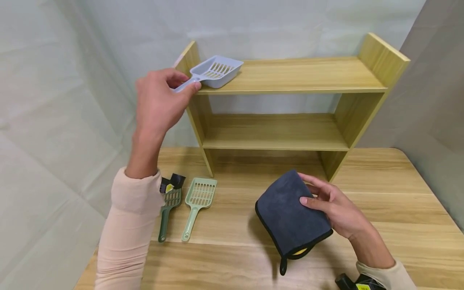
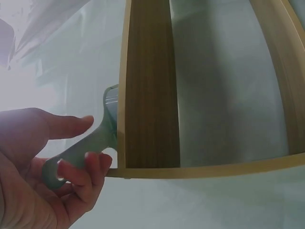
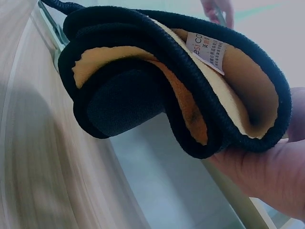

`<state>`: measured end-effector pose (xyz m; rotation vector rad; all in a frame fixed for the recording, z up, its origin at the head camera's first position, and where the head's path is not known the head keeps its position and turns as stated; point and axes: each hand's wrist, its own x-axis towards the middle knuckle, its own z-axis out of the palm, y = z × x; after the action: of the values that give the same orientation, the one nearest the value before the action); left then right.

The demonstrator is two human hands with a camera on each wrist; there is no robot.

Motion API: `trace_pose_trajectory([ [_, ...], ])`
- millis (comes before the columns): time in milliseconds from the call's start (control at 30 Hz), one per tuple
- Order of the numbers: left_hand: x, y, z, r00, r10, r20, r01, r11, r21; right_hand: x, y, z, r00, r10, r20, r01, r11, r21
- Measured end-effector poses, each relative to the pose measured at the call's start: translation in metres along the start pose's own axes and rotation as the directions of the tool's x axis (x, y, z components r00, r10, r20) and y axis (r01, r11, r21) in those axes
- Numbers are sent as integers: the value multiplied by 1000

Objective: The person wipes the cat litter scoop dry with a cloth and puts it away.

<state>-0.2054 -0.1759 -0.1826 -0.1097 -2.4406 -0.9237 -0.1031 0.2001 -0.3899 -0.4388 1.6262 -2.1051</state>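
A light blue-grey slotted litter scoop [image 1: 218,83] lies with its pan at the left end of the top shelf, handle jutting out past the front edge. My left hand [image 1: 159,98] holds that handle between thumb and curled fingers; the left wrist view shows the handle [image 2: 81,153] with the fingertips under it. Over the table at right, my right hand [image 1: 342,213] grips a folded dark grey towel [image 1: 293,213] with black edging and a hanging loop. Yellow inner layers and a white label [image 3: 206,50] show in the right wrist view.
A wooden shelf unit [image 1: 275,143] stands at the back of the wooden table [image 1: 224,266]. At left on the table lie a pale green litter scoop [image 1: 192,219] and a dark green one [image 1: 164,223], the latter partly hidden by my left sleeve and a black wrist device [image 1: 177,181].
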Motion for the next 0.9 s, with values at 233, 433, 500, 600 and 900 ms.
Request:
trace_pose_trajectory([
  [233, -20, -11, -11, 996, -20, -91, 17, 999, -39, -1, -2, 0, 1000, 6, -12, -6, 1000, -6],
  [433, -45, -29, -21, 991, -53, -121, 44, 996, -79, -1, -3, -1, 999, 21, -36, -21, 1000, -18],
  [500, -54, -37, -23, 991, -48, -127, 37, 995, -90, 0, -3, 0, 999, 24, -46, -25, 999, -20],
  [600, -70, -51, -21, 992, -10, -127, -5, 994, -113, 0, -2, -1, 998, 22, -60, -23, 1000, -20],
  [900, -122, -104, 3, 999, 38, -15, -40, 980, -196, 3, 1, 0, 996, 24, -80, -25, 1000, -16],
])
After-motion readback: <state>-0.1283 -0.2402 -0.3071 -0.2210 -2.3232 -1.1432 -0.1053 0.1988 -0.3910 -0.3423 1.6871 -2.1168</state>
